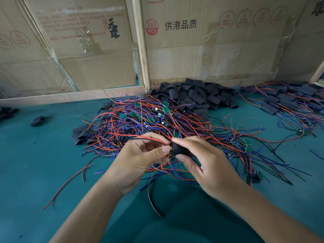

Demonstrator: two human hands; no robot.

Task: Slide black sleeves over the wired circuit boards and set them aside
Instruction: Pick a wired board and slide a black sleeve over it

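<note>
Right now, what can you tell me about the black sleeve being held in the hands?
The black sleeve is a short, matte tube that looks like soft plastic. The right hand pinches it between thumb and fingers above the green table, its open end facing the left hand, which feeds red and black wires into it. No circuit board shows at its mouth.

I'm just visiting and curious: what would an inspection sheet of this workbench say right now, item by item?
Surface: green mat, mostly covered toward the back.
Job's things: heap of wired circuit boards in the middle; pile of loose black sleeves behind it; sleeved boards set aside at far right.
Clutter: one stray sleeve lying alone at left.
Hands: left hand pinches a red-and-black wire pair; right hand grips a black sleeve; the two meet at the sleeve's mouth.
Cables: red, blue and black wires tangled and trailing across the mat.
Surroundings: taped cardboard cartons and a wooden frame behind.
</note>
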